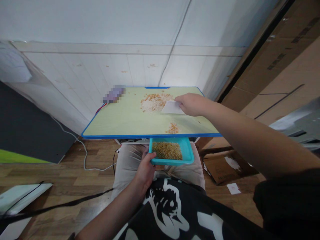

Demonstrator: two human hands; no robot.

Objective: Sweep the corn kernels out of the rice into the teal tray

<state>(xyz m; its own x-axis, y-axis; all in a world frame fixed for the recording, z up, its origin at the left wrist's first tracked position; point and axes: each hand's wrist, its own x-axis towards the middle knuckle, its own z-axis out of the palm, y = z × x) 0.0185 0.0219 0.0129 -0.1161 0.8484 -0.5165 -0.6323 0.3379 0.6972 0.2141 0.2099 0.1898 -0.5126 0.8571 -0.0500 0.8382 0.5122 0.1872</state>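
My right hand (191, 104) is closed on a flat white scraper (172, 107), held over the yellow-green table top with its edge beside a pile of mixed pale grains and orange-yellow kernels (155, 101). A smaller heap of kernels (173, 128) lies nearer the table's front edge. Below that edge, my left hand (147, 166) grips the left side of a turquoise tray (188, 156), thumb over the rim. Yellowish round beans or grains (167, 150) lie in the tray, which is held above my lap.
The small table (117, 121) has a blue rim and stands against a white panelled wall. A blurred-out object with a red cord (101, 108) sits at its back left. Cardboard boxes (225, 166) stand to the right. A white cable (85, 156) runs over the floor at left.
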